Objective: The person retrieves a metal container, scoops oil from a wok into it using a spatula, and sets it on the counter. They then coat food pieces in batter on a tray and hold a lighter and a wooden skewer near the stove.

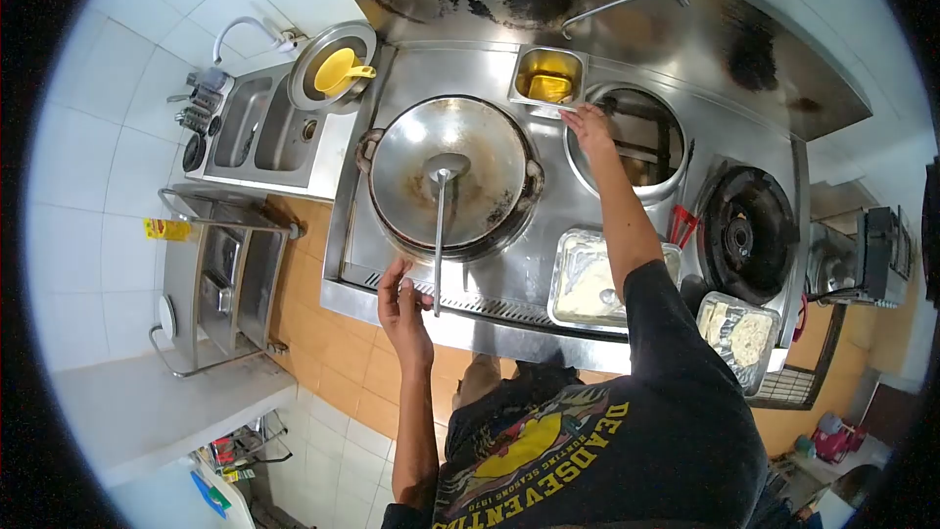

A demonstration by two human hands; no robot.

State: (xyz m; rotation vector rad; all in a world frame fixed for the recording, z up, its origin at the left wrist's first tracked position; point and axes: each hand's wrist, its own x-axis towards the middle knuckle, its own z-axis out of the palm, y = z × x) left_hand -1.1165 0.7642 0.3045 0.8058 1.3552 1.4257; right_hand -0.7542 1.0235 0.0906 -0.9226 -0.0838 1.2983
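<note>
A large steel wok [401, 162] sits on the stove at centre left, and a long-handled ladle [439, 235] lies in it with its handle hanging over the front rim. My left hand [401, 318] is just left of the handle's end, fingers partly spread and bent; I see no firm grip on it. Behind and right of the wok stands a rectangular metal container [514, 83] with yellow oil [550, 88] inside. My right hand [589, 125] reaches to its front right corner, fingertips closed at the rim.
A round metal pot [578, 157] stands beside my right forearm. Trays with pale food, one tray [563, 309] among them, line the front edge. A black burner [749, 235] is at right. A yellow scoop [335, 72] rests in a basin [304, 88] by the sink.
</note>
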